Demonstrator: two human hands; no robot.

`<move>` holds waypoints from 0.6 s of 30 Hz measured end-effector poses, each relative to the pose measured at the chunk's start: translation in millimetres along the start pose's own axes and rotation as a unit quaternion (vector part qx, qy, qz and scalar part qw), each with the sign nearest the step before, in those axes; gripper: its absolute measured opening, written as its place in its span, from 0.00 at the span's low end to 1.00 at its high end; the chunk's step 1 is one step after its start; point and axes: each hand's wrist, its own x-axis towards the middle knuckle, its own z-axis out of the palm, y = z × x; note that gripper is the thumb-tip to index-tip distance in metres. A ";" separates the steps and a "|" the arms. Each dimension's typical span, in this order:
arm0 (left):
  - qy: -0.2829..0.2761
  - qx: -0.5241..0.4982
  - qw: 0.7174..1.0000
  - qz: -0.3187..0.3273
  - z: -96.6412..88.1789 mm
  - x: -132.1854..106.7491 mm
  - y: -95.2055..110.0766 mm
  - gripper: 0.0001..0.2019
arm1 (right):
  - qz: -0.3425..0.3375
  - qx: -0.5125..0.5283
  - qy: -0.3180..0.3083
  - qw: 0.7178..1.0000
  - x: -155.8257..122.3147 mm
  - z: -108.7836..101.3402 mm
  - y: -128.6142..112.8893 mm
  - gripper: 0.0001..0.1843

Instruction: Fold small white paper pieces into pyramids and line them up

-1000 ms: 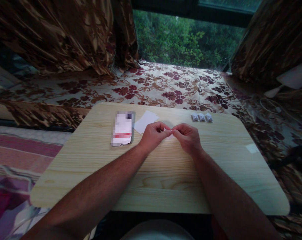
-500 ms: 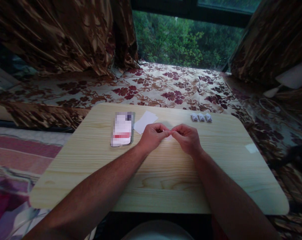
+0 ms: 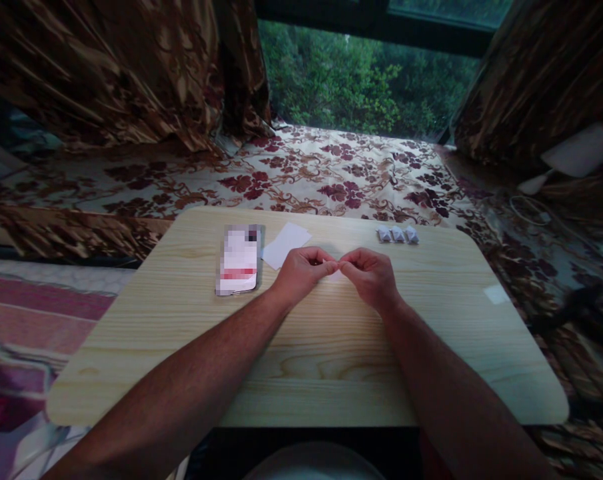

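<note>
Small white paper (image 3: 335, 275) is at about the middle of the table (image 3: 306, 353), where two forearms (image 3: 196, 373) stretch forward and inward, the left hand (image 3: 301, 272) and right hand (image 3: 370, 275), both curled, pinch it closely, and three folded pieces (image 3: 398, 235) stand farther away.

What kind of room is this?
Probably a bedroom, or some other room in a home. There are long patterned curtains, a window with greenery outside, and what looks like striped bedding to the left of the wooden table.
</note>
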 end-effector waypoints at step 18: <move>0.053 -0.171 0.984 -0.011 2.0 1.8 -1.7 0.12 | 0.067 0.123 -0.031 0.990 4.4 4.8 2.1 0.10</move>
